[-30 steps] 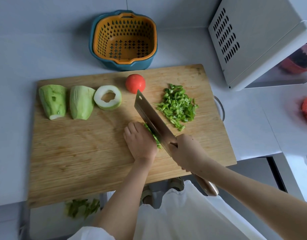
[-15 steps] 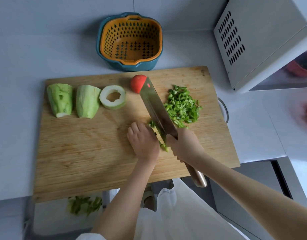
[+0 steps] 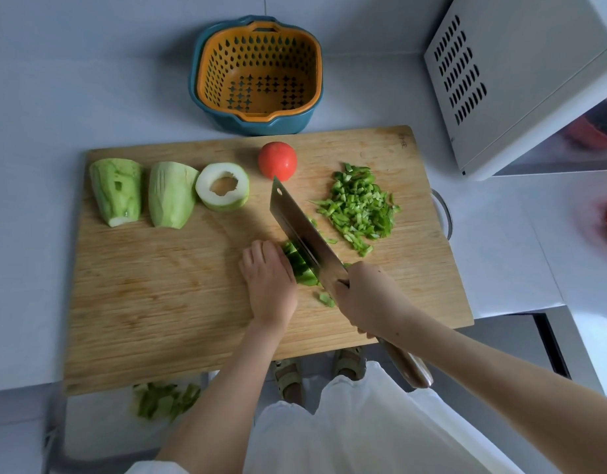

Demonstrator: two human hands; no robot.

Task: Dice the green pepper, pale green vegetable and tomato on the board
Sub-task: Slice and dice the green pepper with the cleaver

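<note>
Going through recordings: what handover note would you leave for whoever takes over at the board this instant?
Left hand holds the pepper strips down, fingers curled. Right hand grips the cleaver, blade at the strips.
Diced pepper pile lies right of the blade; whole tomato sits at the far edge of the board; three pale green vegetable pieces at far left.
Done: most of the pepper.
Left: the remaining strips, the pale green vegetable, the tomato.
</note>
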